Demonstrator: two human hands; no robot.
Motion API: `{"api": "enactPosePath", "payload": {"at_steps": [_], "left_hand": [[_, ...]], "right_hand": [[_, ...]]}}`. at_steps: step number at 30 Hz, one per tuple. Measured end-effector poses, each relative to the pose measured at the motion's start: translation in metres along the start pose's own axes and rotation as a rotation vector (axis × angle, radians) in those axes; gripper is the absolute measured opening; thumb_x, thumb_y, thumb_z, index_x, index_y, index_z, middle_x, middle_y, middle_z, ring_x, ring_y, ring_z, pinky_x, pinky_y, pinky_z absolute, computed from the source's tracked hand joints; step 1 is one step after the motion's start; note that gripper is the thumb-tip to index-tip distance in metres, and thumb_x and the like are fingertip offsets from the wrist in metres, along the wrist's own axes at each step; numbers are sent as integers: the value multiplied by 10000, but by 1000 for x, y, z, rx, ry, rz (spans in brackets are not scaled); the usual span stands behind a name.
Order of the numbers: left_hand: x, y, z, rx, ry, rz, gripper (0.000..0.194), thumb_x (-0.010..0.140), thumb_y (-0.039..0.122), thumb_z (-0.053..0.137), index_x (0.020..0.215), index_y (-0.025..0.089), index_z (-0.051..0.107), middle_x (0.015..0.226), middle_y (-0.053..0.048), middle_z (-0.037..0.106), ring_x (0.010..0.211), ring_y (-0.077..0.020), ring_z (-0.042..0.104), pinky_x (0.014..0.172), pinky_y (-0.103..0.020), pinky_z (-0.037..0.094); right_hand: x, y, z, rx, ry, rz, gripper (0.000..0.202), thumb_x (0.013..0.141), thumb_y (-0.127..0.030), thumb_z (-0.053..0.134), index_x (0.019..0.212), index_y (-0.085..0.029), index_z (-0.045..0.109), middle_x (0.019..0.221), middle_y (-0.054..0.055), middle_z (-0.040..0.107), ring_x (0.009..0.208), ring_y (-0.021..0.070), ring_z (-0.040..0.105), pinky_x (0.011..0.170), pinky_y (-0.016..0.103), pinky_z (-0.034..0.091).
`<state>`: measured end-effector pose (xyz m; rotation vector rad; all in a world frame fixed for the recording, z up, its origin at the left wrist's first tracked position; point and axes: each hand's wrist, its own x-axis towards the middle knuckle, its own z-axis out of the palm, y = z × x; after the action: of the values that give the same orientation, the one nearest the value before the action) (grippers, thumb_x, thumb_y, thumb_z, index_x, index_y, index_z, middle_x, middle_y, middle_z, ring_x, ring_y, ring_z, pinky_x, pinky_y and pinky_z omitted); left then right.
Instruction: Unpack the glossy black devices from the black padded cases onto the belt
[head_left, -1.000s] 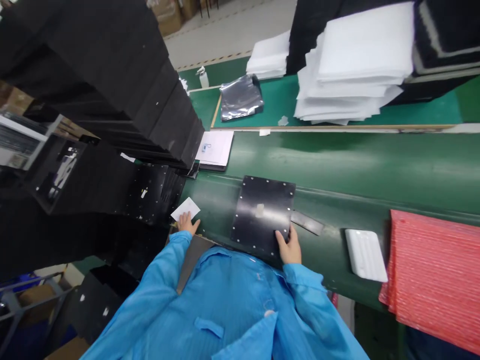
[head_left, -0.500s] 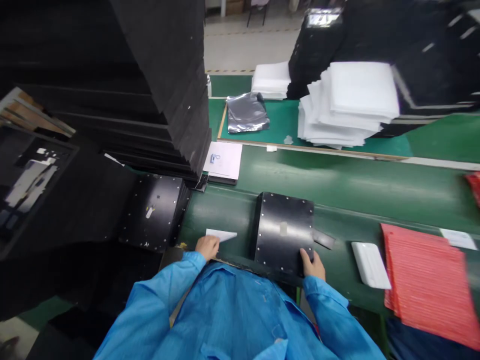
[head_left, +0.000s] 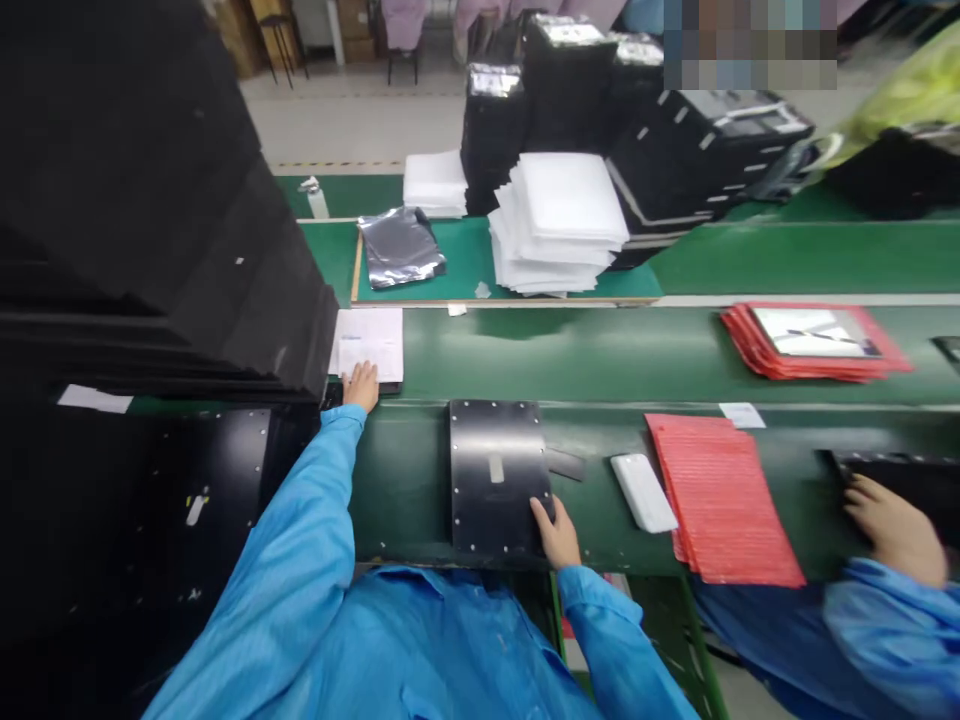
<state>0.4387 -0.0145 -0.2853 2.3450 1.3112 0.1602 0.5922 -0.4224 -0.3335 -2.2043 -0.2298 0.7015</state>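
The person wears a blue coat (head_left: 465,650) and stands close to the edge of a green table (head_left: 495,350). The right hand (head_left: 557,535) holds the near right side of a flat black panel (head_left: 480,510), with the thumb on top. The panel lies on the table in front of the person. It has little light dots near its edges and a pale sticker (head_left: 496,468) in the middle. A thin gray strip (head_left: 565,463) lies just beside it on the right. Next comes a white block (head_left: 643,493), then a pile of red sheets (head_left: 727,510).

Far to the right, another person's hand (head_left: 896,530) is on a black thing (head_left: 922,475).

The left hand (head_left: 361,387) reaches a bit farther out. Its fingers touch the near edge of a small white paper (head_left: 371,352), which lies on a bigger white sheet. I cannot tell if the fingers pinch the paper or just rest on it. A tall black stack (head_left: 247,260) stands to the left.

Farther back, more red sheets (head_left: 739,345) sit on the right. Behind them all are a shiny gray bag (head_left: 401,248), a messy pile of white sheets (head_left: 562,205), a small bottle (head_left: 318,203) and big black boxes (head_left: 562,90).
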Motion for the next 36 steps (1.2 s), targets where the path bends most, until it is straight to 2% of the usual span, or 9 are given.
{"api": "enactPosePath", "payload": {"at_steps": [3,7,11,20,24,27,31,33,36], "left_hand": [[-42,21,30,-102,72,-21,511,842,258,554,1331,121,493,1503,-172,360,1435,-310,236,1184,-521,133],[-155,69,85,-457,-66,-111,603,869,390,528,1404,150,386,1446,-160,447,1356,-260,406,1132,-429,333],[-242,99,127,-575,-171,-238,613,887,394,486,1439,190,316,1424,-127,483,1329,-217,449,1114,-415,364],[-244,120,122,-540,-115,-286,577,876,355,494,1405,161,372,1391,-134,520,1291,-209,494,1103,-407,378],[-231,111,72,-318,-148,-113,567,779,373,642,1294,168,526,1336,-139,570,1277,-269,504,1091,-451,388],[-207,58,-24,-51,-1,27,508,695,375,731,1163,199,636,1318,-95,592,1311,-287,455,1150,-439,298],[-200,-49,-150,77,338,-376,435,854,293,528,1235,91,580,1313,-177,569,1281,-292,476,1130,-442,316],[-216,-88,-170,139,510,-708,484,888,276,467,1313,50,504,1338,-214,534,1298,-298,457,1113,-438,333],[-256,-116,-150,175,592,-949,622,865,349,530,1387,35,410,1379,-273,465,1323,-382,401,1087,-553,304]], "right_hand": [[4,6,-8,100,-162,-9,755,648,-770,537,1158,-221,626,1217,100,637,1192,340,537,1037,494,401],[9,15,-21,281,-425,44,783,589,-756,642,1207,-276,608,1308,47,585,1303,320,442,1112,504,317],[4,18,-20,356,-414,46,842,621,-749,636,1279,-229,564,1359,90,539,1316,319,425,1122,506,307],[1,23,-15,328,-425,-7,1011,622,-777,588,1402,-155,421,1441,143,437,1340,317,393,1139,501,274],[12,25,-29,225,-349,-94,975,625,-748,591,1388,-165,424,1416,168,455,1286,346,448,1081,517,354],[27,7,-41,74,-147,-298,867,674,-715,553,1298,-115,507,1350,203,502,1254,364,459,1065,537,347],[28,-54,-21,28,-173,-519,668,744,-651,510,1155,-134,607,1179,172,615,1095,330,571,974,514,435],[10,-90,13,55,-363,-581,574,765,-623,516,1108,-179,637,1130,137,647,1023,300,610,940,486,466],[-37,-136,92,102,-747,-580,551,735,-627,578,1097,-217,652,1133,113,659,1018,289,619,918,469,488]]}}
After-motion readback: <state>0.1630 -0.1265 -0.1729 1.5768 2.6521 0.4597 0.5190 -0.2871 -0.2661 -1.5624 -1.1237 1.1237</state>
